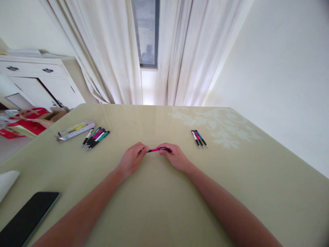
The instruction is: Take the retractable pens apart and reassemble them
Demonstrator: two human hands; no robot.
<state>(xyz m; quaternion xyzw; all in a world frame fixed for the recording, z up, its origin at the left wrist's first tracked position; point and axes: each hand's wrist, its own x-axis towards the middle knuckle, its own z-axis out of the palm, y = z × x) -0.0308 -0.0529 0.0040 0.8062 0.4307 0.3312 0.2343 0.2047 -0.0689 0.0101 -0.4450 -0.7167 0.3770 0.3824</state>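
A pink and black pen point(156, 149) lies level between my two hands, just above the pale green table point(164, 192). My left hand point(133, 158) pinches its left tip with closed fingers. My right hand point(174, 156) grips the right, black end, fingers curled round it. Several pens point(95, 137) in pink, teal, black and white lie in a bunch to the left. Three more pens point(199, 138) lie side by side to the right.
A flat pen package point(76, 130) lies left of the bunch. A black phone or tablet point(27, 219) sits at the near left edge, a white object point(7, 181) beyond it. A white cabinet point(36, 80), curtains point(113, 51) and a window stand behind the table.
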